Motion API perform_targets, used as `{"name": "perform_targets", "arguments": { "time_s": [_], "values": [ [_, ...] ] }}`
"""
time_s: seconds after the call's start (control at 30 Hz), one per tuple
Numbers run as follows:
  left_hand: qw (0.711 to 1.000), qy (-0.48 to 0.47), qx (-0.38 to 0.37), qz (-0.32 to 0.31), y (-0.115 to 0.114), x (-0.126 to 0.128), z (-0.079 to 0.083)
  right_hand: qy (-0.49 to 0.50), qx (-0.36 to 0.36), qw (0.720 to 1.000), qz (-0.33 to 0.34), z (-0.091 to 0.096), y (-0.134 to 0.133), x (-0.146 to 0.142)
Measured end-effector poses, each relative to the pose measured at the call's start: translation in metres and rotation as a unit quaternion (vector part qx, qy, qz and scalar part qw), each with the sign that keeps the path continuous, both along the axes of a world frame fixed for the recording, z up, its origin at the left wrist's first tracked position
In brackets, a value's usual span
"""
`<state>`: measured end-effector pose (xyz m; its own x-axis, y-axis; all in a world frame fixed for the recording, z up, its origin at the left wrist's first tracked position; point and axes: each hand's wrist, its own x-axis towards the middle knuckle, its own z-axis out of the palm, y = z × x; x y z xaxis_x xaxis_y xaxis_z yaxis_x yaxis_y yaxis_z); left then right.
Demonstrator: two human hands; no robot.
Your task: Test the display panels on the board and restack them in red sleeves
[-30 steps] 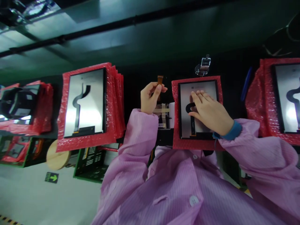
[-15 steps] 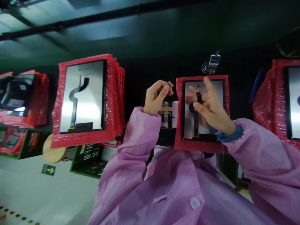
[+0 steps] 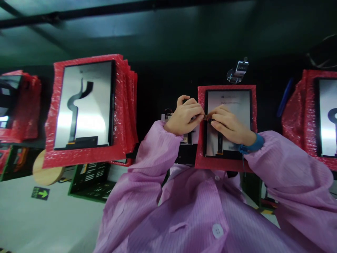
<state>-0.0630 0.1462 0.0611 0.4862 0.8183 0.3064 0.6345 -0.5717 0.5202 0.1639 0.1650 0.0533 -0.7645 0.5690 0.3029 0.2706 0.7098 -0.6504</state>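
A silver display panel [image 3: 237, 105] with a black flex cable [image 3: 220, 144] lies on a red bubble-wrap sheet [image 3: 223, 163] in front of me. My left hand [image 3: 184, 116] is closed in a pinch on a small orange-brown flex connector [image 3: 205, 117] at the panel's left edge. My right hand [image 3: 228, 123] rests over the panel, fingers curled, pinching the upper end of the black flex cable right against the left hand's fingertips. Both hands meet at that spot. Pink sleeves cover both arms, and a blue wrist strap [image 3: 251, 146] sits on the right wrist.
A stack of red-wrapped panels [image 3: 84, 105] stands to the left, another panel [image 3: 321, 119] to the right, more red packs [image 3: 18, 102] at far left. A small board [image 3: 188, 137] lies under my left hand. A metal clip [image 3: 237, 70] sits behind the panel. Green crates [image 3: 92, 182] are below.
My left hand came down and right with the small connector to the panel's edge. My right hand lifted the flex cable's end off the panel and closed on it beside the left fingertips.
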Motion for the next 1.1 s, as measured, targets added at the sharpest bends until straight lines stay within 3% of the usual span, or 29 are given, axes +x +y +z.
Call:
{"name": "perform_targets", "arguments": {
  "time_s": [0.5, 1.1],
  "values": [
    [1.000, -0.007, 0.000, -0.029, -0.0005, 0.0010, -0.0044, -0.033, 0.026, 0.999, -0.012, -0.0033, 0.0020, -0.0030],
    [0.999, 0.015, -0.034, -0.025, -0.0017, 0.0016, 0.0006, -0.058, -0.039, 0.997, -0.021, -0.0025, 0.0000, -0.0034]
  ]
}}
